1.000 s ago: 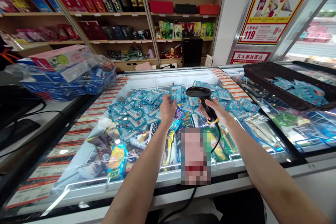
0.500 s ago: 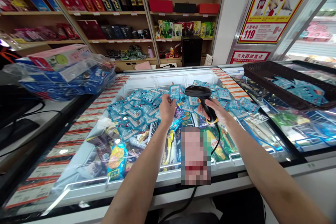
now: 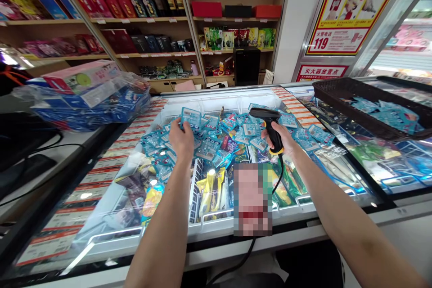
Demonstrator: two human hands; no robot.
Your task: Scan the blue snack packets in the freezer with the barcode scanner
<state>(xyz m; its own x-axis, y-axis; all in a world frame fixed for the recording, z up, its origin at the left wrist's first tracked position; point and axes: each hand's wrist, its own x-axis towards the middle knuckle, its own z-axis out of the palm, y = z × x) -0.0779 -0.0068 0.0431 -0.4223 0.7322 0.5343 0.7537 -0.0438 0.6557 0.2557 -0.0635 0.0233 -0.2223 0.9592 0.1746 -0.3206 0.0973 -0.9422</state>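
Observation:
My left hand (image 3: pixel 182 138) pinches a blue packet (image 3: pixel 191 117) by its lower edge, raised over the left part of a spread of similar packets. In my right hand (image 3: pixel 281 139) is a black and yellow barcode scanner (image 3: pixel 266 114), gripped by its handle with its head pointing left. A black cable (image 3: pixel 281 173) runs down from the handle. Many blue packets (image 3: pixel 251 129) lie scattered on the glass top of a freezer (image 3: pixel 216 94). Beneath the glass, wrapped ice creams (image 3: pixel 212 189) show in white wire baskets. A blurred-out patch (image 3: pixel 252 200) covers something at the front edge.
On the right, a dark basket (image 3: pixel 337 99) holds more blue packets. Plastic-wrapped boxes (image 3: pixel 84 94) are stacked at left. Behind the freezer stand shelves (image 3: pixel 141 19) of goods and a black box-shaped unit (image 3: pixel 247 66).
My left hand has moved left with a blue packet, away from the scanner. My right hand and the scanner have shifted slightly right.

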